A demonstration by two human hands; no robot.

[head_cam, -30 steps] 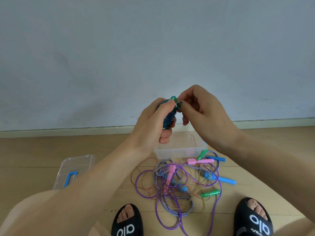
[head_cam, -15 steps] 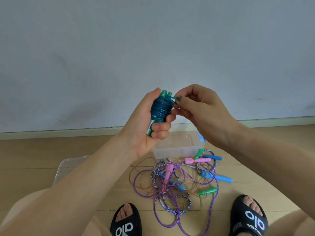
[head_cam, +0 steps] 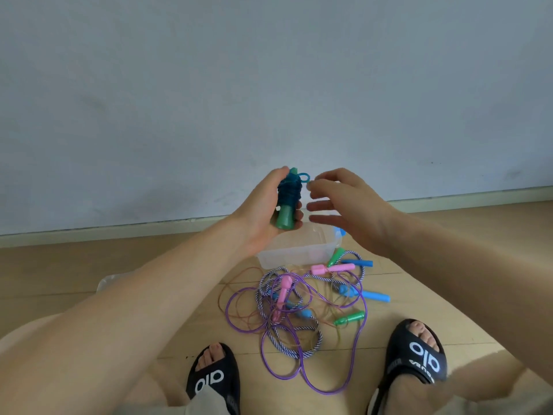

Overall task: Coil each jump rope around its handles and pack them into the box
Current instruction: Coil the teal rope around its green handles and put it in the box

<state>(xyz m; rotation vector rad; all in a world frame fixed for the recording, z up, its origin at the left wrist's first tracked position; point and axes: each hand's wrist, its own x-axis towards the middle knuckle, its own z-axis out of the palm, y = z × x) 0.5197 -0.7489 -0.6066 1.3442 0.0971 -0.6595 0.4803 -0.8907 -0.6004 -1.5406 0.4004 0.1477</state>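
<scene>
Green plastic handles, wound round with a blue rope, make one finished bundle [head_cam: 288, 202], and the left hand [head_cam: 266, 211] grips it upright above the clear box [head_cam: 294, 253]. Its thumb and fingers are curled round the coil, and a small blue loop [head_cam: 304, 177] stands out at the top of the bundle. The right hand [head_cam: 350, 205] is just beside the bundle, its fingers spread and nearly straight, and it holds nothing; the fingertips are close to the loop, but I cannot tell if they touch it.

On the wooden floor [head_cam: 89, 271], in front of the box, one tangled pile of ropes [head_cam: 299, 310] lies. In it I count two pink handles [head_cam: 333, 268], two green handles [head_cam: 349, 318] and three or four blue handles [head_cam: 371, 295]; the ropes are purple, striped white-and-blue, and a thin brownish one. Part of a clear lid [head_cam: 104, 284] shows behind the left forearm. Two black slippers [head_cam: 416, 360] are at the bottom, one on each foot.

Half a second ago the right hand was pinching the rope end at the top of the bundle; now it has let go and opened. The left hand has kept its grip, and the bundle sits a little more upright. The lid's blue handle, visible one second ago, is now hidden by the arm.
</scene>
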